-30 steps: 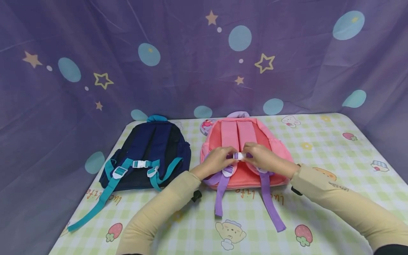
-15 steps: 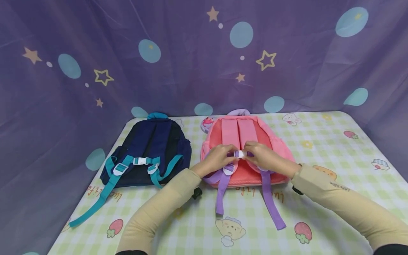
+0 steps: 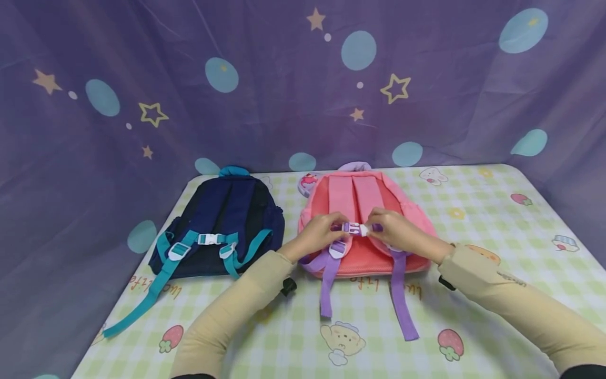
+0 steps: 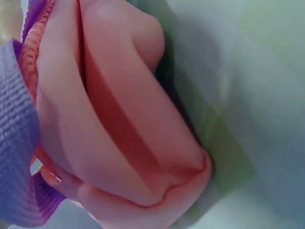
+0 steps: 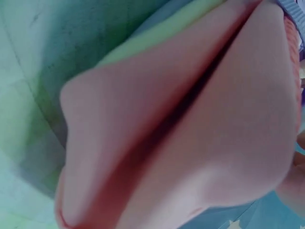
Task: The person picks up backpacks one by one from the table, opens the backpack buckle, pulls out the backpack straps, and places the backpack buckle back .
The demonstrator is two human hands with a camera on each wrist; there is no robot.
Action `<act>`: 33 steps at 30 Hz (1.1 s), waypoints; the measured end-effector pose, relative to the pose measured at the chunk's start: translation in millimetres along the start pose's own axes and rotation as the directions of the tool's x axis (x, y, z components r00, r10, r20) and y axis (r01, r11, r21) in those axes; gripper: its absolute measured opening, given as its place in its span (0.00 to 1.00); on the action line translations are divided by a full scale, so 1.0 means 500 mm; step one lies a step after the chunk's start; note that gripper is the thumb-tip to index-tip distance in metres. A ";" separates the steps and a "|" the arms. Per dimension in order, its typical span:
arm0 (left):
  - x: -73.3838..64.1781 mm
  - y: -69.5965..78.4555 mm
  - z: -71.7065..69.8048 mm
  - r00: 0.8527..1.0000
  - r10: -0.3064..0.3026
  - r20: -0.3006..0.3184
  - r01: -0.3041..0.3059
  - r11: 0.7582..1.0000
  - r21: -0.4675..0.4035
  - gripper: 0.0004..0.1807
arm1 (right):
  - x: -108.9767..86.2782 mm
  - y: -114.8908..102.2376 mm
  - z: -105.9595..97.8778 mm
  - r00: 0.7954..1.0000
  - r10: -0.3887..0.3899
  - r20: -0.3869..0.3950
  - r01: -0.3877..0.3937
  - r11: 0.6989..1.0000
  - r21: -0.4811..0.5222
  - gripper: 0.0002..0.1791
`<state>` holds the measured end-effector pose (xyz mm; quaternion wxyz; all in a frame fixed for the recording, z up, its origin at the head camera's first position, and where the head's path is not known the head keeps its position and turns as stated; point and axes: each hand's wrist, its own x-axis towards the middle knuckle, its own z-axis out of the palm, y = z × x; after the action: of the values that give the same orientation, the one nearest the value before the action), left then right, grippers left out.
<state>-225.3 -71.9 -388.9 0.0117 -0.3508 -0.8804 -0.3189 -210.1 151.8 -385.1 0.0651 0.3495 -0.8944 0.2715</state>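
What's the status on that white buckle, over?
Left grip and right grip pinch at opposite ends of white buckle. Latched or not: can't tell. Navy backpack apart, nothing visibly blocking.

Head view: even, diffuse light, soft shadows by the sleeves [image 3: 236,302] on the tablecloth [image 3: 379,321]. Wrist views dimmer, hazy, pink backpack [image 4: 138,90] soft; right tinted teal. Can't tell defocus from motion blur.

Right of the pink backpack [image 3: 362,255], a hand could pass over the tablecloth [image 3: 483,226]. Between that bag and the navy backpack [image 3: 239,210] runs a narrow lane, the left sleeve [image 3: 255,281] crossing its near end; purple straps [image 3: 400,295] trail in front.
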 end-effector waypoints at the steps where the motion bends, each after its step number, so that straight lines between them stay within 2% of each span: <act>1: 0.000 0.000 0.000 1.000 -0.012 0.001 0.012 1.000 -0.021 0.13 | 0.000 0.000 0.000 1.000 0.007 0.014 -0.007 1.000 -0.002 0.06; 5: -0.001 -0.001 -0.004 0.999 -0.043 0.003 0.043 0.995 -0.089 0.12 | -0.001 0.004 0.002 0.998 0.013 0.057 -0.012 1.000 -0.010 0.07; 12: -0.002 -0.005 -0.017 0.996 -0.081 -0.020 0.077 0.985 -0.154 0.12 | -0.005 0.010 0.004 0.998 -0.017 0.066 0.018 1.000 -0.010 0.08; 19: -0.005 -0.006 -0.030 0.993 -0.106 -0.045 0.094 0.973 -0.211 0.12 | -0.013 0.015 0.010 0.998 0.032 0.054 -0.036 0.997 0.069 0.11; 26: -0.006 -0.008 -0.039 0.991 -0.110 -0.082 0.088 0.967 -0.238 0.11 | -0.022 0.019 0.011 0.992 0.096 0.081 -0.107 0.984 0.144 0.13; 33: -0.005 -0.006 -0.050 0.989 -0.096 -0.109 0.065 0.964 -0.258 0.11 | -0.027 0.023 0.011 0.992 0.092 0.084 -0.105 0.980 0.171 0.12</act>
<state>-230.7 -89.4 -371.2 0.0066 -0.2934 -0.8436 -0.4496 -207.2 164.1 -398.8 -0.0132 0.3191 -0.8851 0.3385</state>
